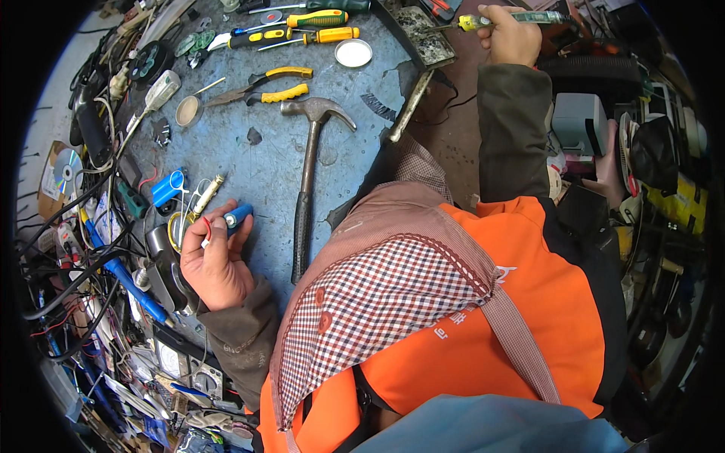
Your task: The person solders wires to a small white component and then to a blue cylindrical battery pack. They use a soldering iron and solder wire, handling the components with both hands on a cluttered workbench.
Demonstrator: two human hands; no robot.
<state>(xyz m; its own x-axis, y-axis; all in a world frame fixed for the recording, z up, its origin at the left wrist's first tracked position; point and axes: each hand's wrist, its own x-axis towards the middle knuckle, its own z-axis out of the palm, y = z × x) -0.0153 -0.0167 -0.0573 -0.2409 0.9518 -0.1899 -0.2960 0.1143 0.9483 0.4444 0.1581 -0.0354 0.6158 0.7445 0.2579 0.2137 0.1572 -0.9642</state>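
Observation:
My left hand (219,260) is closed around a small blue cylindrical battery cell (239,216), over the left part of the blue worktop. A short red wire (207,225) sticks up between the same fingers. Far to the right, my right hand (513,39) grips a soldering iron (529,16) by its clear yellow-green handle. Its thin tip points left over a worn, stained metal tray (434,44). Nearest to my left hand lie another blue cylinder (167,188) and a cream-coloured stick-like piece (208,194).
A claw hammer (303,189) lies mid-worktop (340,162), below yellow-handled pliers (283,73). Several screwdrivers (325,19) and a round white lid (353,53) sit at the back. Tangled cables (98,174) crowd the left side; a grey box (580,115) stands among clutter on the right.

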